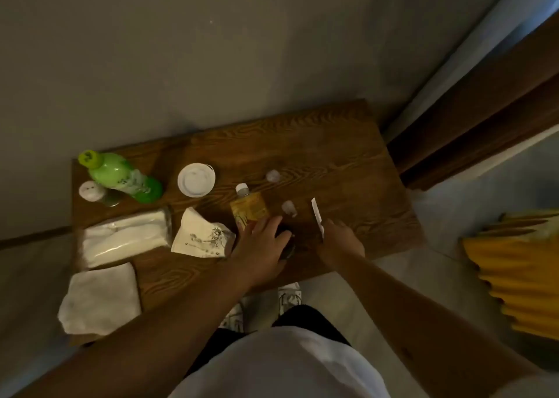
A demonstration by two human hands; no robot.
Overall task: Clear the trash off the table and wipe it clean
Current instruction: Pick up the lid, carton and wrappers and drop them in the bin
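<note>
Near the counter's [332, 155] front edge, the left hand [260, 246] spreads open over a dark object, seemingly gathering trash; the right hand [340, 240] pinches a white paper strip [317, 216]; the wiping cloth [99, 298] waits at the front-left corner.

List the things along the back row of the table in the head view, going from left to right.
White-capped shaker → green bottle → round white lid → small clear cap.

— What is seen around the wooden table [317, 143]?
— A plain grey wall [211, 50] behind it, a dark wooden frame [484, 107] at right; dim light is cast.
</note>
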